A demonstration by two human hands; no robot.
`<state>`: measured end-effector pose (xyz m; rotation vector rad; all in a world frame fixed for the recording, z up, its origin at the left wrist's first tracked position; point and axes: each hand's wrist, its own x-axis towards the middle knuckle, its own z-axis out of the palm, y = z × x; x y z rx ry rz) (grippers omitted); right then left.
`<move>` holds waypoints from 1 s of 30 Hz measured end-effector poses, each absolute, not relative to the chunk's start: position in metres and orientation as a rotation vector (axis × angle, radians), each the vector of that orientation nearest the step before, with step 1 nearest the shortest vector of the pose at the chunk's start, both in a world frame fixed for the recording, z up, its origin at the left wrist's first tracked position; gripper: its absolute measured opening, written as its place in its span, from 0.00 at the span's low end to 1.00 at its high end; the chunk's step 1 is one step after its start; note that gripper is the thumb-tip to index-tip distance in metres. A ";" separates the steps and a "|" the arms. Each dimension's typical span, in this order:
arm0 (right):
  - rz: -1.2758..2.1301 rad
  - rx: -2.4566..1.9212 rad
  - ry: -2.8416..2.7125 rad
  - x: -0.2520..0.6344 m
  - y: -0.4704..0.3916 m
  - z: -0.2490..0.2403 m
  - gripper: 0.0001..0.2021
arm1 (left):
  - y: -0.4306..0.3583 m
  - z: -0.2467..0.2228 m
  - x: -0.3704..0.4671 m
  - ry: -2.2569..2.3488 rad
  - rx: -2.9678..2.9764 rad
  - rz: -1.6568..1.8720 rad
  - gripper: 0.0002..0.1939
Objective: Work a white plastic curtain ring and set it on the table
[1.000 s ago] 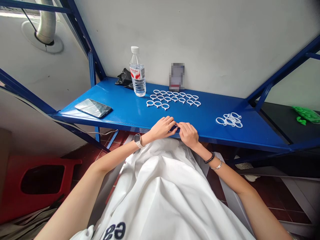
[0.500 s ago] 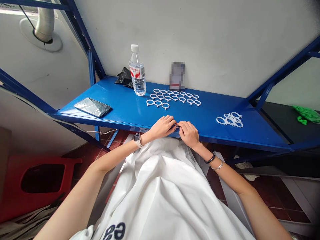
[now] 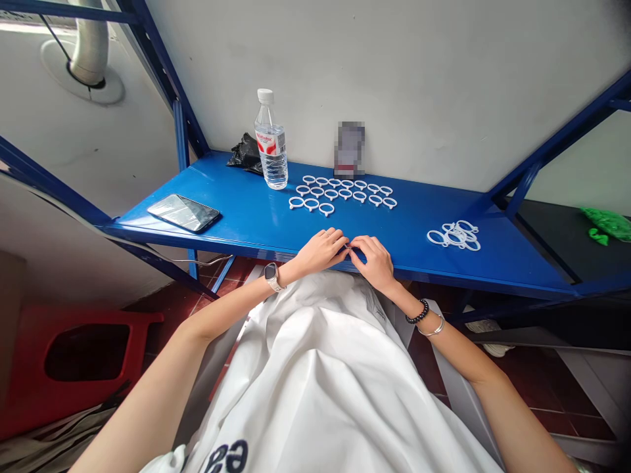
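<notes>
At the front edge of the blue table (image 3: 256,226), my left hand (image 3: 321,251) and my right hand (image 3: 375,263) meet with fingertips pinched together. A small item between them is mostly hidden by the fingers, and I cannot make out its kind. Beyond my hands, several white plastic rings (image 3: 326,209), each with a small tab, lie flat in rows. A loose pile of similar white rings (image 3: 451,238) overlaps farther right. My left wrist wears a watch (image 3: 271,276); a black bead bracelet (image 3: 417,311) and a silver bangle are on my right.
A water bottle (image 3: 273,154) stands at the back left beside a black plastic bag (image 3: 244,154). The phone (image 3: 185,211) lies near the left end. A blurred-out card-like object (image 3: 350,150) leans on the wall. To the right is a green bag (image 3: 611,225); a red stool (image 3: 135,348) stands lower left.
My right hand's fingers have shifted slightly at the pinch, with the thumb now lower and more apart from the curled fingers. My left hand and the rings keep their places.
</notes>
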<state>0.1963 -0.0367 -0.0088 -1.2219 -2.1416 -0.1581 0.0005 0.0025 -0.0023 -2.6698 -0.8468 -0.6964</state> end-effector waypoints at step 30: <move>-0.171 -1.208 -2.127 0.196 -0.038 -0.008 0.06 | 0.000 0.003 0.000 -0.799 -2.669 -0.629 0.23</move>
